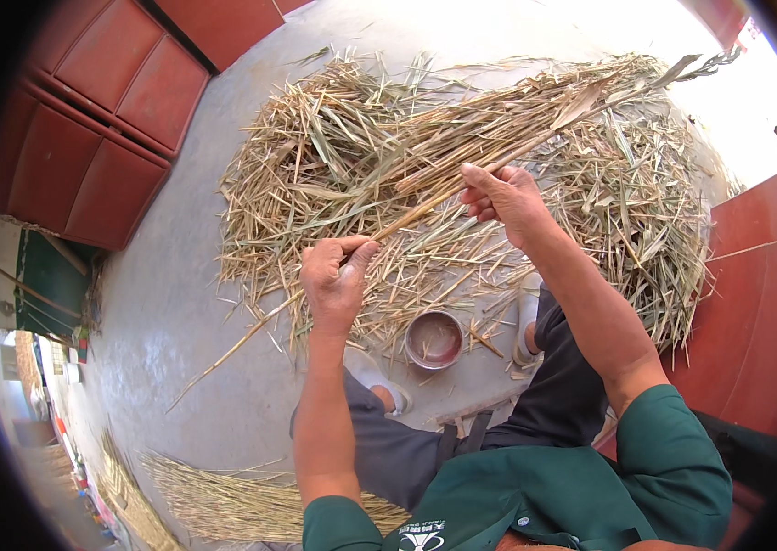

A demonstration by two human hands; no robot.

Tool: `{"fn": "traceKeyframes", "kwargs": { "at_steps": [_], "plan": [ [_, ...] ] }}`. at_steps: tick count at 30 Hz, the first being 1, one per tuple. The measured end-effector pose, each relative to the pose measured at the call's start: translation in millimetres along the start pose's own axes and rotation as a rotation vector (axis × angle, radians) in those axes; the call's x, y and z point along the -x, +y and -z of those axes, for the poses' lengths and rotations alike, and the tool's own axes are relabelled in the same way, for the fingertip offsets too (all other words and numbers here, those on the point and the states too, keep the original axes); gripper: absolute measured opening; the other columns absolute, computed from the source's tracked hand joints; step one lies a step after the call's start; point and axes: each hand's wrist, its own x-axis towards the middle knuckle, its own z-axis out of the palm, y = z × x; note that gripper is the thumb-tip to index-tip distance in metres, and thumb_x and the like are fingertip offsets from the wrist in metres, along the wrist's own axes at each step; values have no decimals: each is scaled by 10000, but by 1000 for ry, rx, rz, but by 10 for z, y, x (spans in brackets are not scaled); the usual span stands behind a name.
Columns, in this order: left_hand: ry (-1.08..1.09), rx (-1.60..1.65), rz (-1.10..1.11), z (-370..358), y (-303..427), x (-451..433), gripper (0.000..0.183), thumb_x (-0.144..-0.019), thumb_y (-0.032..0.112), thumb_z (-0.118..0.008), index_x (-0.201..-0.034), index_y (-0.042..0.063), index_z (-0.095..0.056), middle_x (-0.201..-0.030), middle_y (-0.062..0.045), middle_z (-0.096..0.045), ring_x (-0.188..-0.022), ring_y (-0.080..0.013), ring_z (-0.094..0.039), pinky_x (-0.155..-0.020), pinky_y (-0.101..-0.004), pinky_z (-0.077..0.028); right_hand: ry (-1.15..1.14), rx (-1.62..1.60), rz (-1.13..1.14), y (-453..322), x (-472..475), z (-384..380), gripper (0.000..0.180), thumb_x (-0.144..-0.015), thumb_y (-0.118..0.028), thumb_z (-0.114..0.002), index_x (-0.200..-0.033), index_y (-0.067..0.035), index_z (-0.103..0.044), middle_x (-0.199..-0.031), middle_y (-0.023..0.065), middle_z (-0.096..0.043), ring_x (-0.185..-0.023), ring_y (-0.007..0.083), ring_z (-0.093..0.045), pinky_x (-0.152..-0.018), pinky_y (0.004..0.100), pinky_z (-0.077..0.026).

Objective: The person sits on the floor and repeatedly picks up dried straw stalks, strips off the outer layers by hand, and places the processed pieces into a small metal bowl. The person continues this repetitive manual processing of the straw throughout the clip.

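A long dried plant stalk (416,212) slants across the view from lower left to upper right. Its thin bare tip points down over the floor, while dry leaves and a tufted head cling to the far end. My left hand (337,279) is closed around its lower part, thumb and forefinger pressed together. Farther up, my right hand (509,203) pinches the same stalk between thumb and fingers. Under both hands lies a pile of dry stalks and leaf scraps (271,206). A bundle of unstripped stalks (471,134) rests across this pile, just beyond my right hand.
A small round bowl (434,339) with bits of straw inside stands between my feet. Behind my left elbow lies a sheaf of thin stalks (237,496). Red padded furniture (99,117) stands at the left, and a red panel (767,289) rises at the right.
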Motion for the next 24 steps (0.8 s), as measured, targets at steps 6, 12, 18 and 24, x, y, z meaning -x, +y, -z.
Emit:
{"fn": "traceKeyframes", "kwargs": {
  "at_steps": [6,12,18,24],
  "plan": [
    [205,289,384,227,-226,-113,195,-920,204,-746,-987,33,-681,-844,-38,-697,-810,-145,-642,-709,-315,-480,9,30,2,20,-12,-29,398,-897,-408,-769,-923,-29,-651,-780,76,-704,-602,109,-641,-538,239,-526],
    [108,-308,-270,73,116,-149,271,-893,296,-742,-1031,73,-676,-956,-53,-700,-926,-230,-626,-807,-392,-420,-12,135,26,105,25,-182,449,-888,-446,-770,-930,-13,-664,-796,86,-709,-636,117,-657,-566,248,-535],
    [-106,-196,-231,-141,178,-105,126,-840,212,-761,-894,106,-718,-808,-23,-702,-793,-205,-635,-734,-377,-415,-207,10,25,195,132,-378,429,-904,-404,-760,-1016,2,-680,-885,84,-715,-732,132,-681,-630,256,-559],
    [-292,-113,89,278,-172,-32,104,-807,175,-778,-843,90,-730,-761,-64,-702,-749,-235,-647,-728,-365,-434,-226,-88,118,-124,-54,127,274,-962,-192,-693,-1170,-21,-646,-1051,73,-723,-905,137,-679,-766,259,-548]
  ]
}}
